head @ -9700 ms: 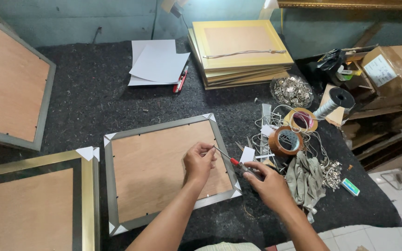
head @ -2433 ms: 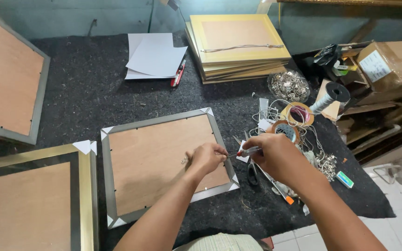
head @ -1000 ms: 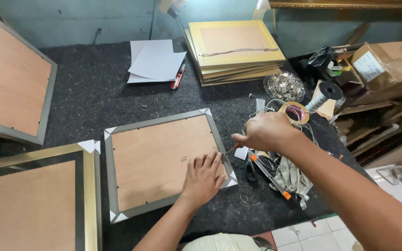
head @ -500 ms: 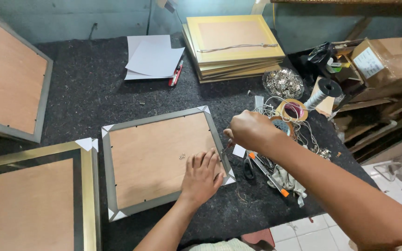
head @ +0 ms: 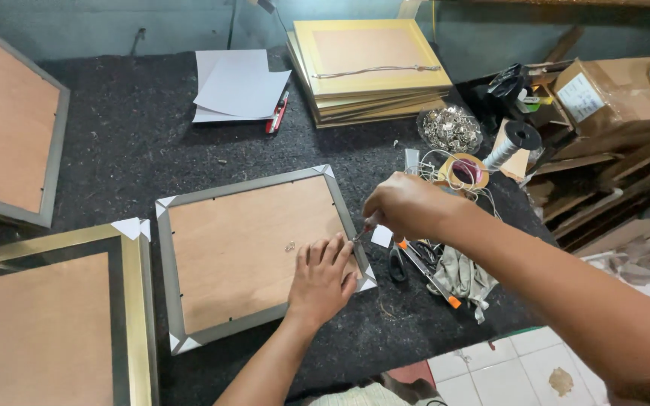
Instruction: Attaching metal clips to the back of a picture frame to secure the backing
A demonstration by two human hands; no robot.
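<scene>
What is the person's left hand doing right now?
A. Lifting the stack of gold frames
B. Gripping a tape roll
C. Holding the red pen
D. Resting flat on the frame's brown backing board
D: the left hand lies palm-down on the backing board of the silver frame.

My left hand point(head: 323, 277) and right hand point(head: 406, 204) are bare, without gloves, rings or watch. Both forearms have no sleeves.

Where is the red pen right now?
In the head view, the red pen lies at the table's far middle, against the right edge of the white paper sheets, left of the stacked gold frames.
</scene>
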